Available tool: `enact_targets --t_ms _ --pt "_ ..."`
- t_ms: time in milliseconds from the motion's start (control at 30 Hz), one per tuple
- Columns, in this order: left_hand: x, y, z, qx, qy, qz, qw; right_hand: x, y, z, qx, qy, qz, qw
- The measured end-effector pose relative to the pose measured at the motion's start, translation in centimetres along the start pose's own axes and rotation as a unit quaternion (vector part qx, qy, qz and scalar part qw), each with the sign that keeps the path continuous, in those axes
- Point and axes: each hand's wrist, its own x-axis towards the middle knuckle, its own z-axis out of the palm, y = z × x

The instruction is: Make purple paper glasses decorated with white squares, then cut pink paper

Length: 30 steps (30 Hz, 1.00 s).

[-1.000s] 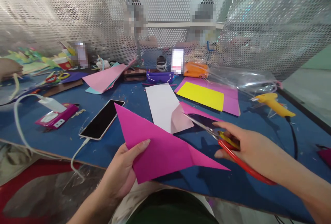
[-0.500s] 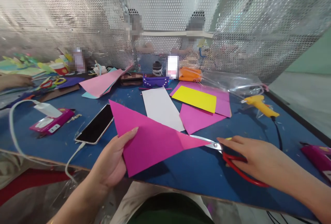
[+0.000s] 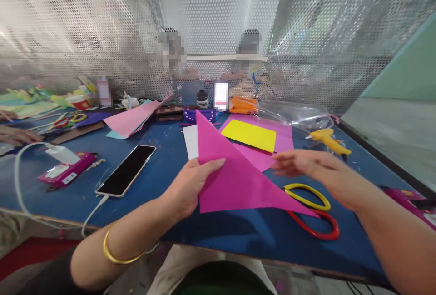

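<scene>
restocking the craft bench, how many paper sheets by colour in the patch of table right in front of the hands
magenta folded sheet, held in the left hand: 1
pink sheets flat on the table: 2
yellow sheet: 1
white sheet: 1
Total: 5
The right hand holds none; the scissors lie beside it.

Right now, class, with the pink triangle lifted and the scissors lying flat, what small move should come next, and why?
Probably bring the right hand onto the pink triangle's free edge. Only the left hand pinches it, the right hand hovers open beside it, and the scissors lie released on the blue table.
</scene>
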Motion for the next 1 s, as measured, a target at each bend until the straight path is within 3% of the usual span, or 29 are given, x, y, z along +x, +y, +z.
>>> enact_targets --t_ms 100,200,267,333,500,633,733,867,1000 --pt "1.2 -0.3 1.9 0.109 -0.071 0.031 0.991 1.4 -0.4 1.2 -0.065 -0.079 0.016 0.995" --pt "3.5 0.0 2.3 0.224 -0.083 0.092 0.967 2.6 0.7 1.1 0.034 0.019 0.03 0.999" --pt "5.7 0.5 1.8 0.278 -0.067 0.123 0.95 3.5 2.0 0.5 0.138 0.124 0.038 0.982" --pt "8.2 0.9 1.1 0.354 -0.029 0.145 0.924 4.4 3.3 0.0 0.187 0.184 0.033 0.964" --pt "12.8 0.2 0.6 0.526 0.018 0.159 0.835 5.7 5.5 0.0 0.245 0.226 0.038 0.942" --pt "13.6 -0.7 1.4 0.626 0.009 0.133 0.768 6.3 6.7 0.3 0.279 0.241 0.047 0.928" --pt "13.6 -0.9 1.7 0.666 0.007 0.128 0.735 6.6 7.3 0.1 0.295 0.246 0.053 0.922" --pt "13.6 -1.0 1.7 0.675 0.003 0.122 0.727 6.7 7.8 -0.1 0.313 0.244 0.059 0.916" --pt "13.7 -0.9 1.7 0.647 -0.021 0.117 0.753 6.8 8.1 -0.2 0.342 0.257 0.056 0.902"
